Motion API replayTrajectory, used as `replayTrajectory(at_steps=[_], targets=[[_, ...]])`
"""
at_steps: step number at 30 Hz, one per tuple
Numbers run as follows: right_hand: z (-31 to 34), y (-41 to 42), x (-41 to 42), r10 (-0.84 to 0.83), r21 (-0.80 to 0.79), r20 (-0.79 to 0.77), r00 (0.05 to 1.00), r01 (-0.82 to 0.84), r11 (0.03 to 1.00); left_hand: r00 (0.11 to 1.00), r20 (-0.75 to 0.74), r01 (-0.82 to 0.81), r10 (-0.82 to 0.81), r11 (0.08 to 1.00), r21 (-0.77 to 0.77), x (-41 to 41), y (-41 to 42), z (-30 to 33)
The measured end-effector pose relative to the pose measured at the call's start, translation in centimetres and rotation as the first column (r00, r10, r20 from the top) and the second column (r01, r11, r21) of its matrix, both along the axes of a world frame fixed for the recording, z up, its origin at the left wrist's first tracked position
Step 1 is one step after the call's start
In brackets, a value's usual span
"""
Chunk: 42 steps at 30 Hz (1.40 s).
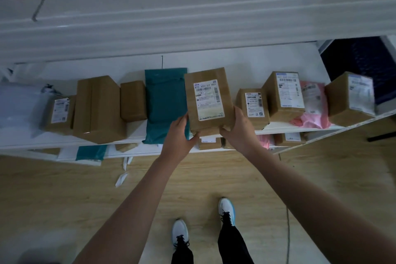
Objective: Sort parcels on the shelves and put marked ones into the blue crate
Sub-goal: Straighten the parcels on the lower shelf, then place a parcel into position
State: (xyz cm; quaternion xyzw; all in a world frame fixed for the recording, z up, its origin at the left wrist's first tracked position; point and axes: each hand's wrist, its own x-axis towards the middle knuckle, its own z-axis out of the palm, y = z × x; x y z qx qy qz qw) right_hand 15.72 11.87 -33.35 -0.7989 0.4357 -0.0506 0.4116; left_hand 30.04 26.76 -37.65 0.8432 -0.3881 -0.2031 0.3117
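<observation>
Head view shows us gripping a labelled brown parcel [209, 100] at centre frame, our left hand [179, 133] and right hand [240, 129] clamped on its lower corners, above the white shelf [132, 135] beside a teal mailer [165, 103].

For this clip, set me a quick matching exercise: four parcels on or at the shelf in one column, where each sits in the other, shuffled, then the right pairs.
Things:
1. labelled brown box
2. teal mailer bag
3. pink mailer bag
4. plain small brown box

Places:
A. lying on the shelf just left of the held box
B. between two labelled boxes at the right of the shelf
C. held by the left hand and right hand
D. directly left of the teal bag

Pairs: 1-C, 2-A, 3-B, 4-D
</observation>
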Motion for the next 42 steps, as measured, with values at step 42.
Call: replayTrajectory(at_steps=[42], targets=[[-8.9,9.3,11.5,-0.116,0.148,-0.191,0.975,0.146,0.978,0.999,0.007,-0.04,0.04,0.98,0.195,12.3,9.8,-5.9]])
